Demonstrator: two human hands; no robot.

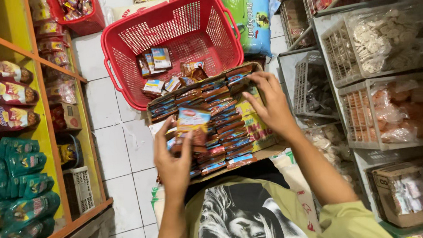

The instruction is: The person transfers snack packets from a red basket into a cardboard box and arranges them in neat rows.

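One sachet [193, 122] is what I'm pinching in my left hand [174, 163], fingers closed on its lower edge, held just above the near-left part of the carton [264, 139]. That carton is packed with rows of matching sachets [221, 128] and sits on my lap. My right hand [271, 104] rests on the carton's far-right corner, fingers curled loosely over the packs, not gripping any that I can see. Past the far edge, a red basket [122, 42] sits on the tile floor [122, 151] with a few small packets [157, 64] inside.
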